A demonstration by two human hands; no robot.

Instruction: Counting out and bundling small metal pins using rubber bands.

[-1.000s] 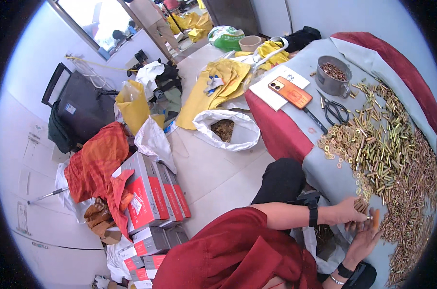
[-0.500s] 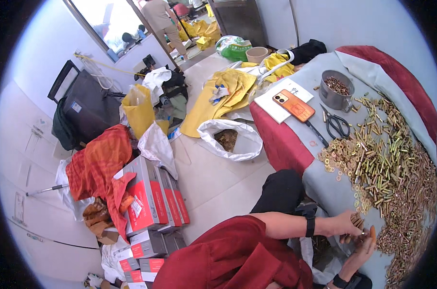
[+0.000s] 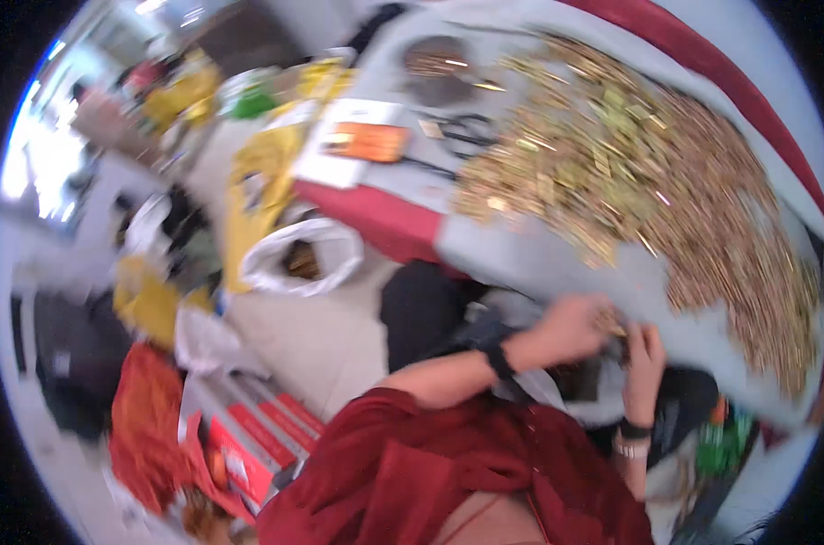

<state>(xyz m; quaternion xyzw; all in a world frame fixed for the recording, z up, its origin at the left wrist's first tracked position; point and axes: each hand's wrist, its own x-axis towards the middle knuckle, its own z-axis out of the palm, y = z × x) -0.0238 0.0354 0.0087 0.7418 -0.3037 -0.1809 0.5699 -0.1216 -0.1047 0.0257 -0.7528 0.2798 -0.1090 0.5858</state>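
My left hand (image 3: 571, 329) is closed around a few small brass-coloured metal pieces (image 3: 608, 320), just past the near edge of the grey-covered table (image 3: 512, 259). Close beside it, with fingers raised toward those pieces, is my right hand (image 3: 645, 356); blur hides whether it grips any. Beyond both hands spreads a big pile of small brass- and copper-coloured metal parts (image 3: 693, 173), rods and sleeves among them. Ring-shaped washers (image 3: 493, 195), smeared here, lie at its left side. Under my hands, a pale bag opening (image 3: 602, 411) shows between my legs.
A metal cup (image 3: 439, 86) of small parts, black-handled scissors (image 3: 466, 136) and an orange phone (image 3: 368, 142) on a white pad (image 3: 325, 168) occupy the table's far left. On the floor are an open white sack (image 3: 344, 263), yellow sacks (image 3: 259, 182) and red-and-grey boxes (image 3: 257, 436).
The view has swung right, so the table and pile sit farther left and higher, and the picture is blurred. My hands have come nearer my body, away from the pile's edge.
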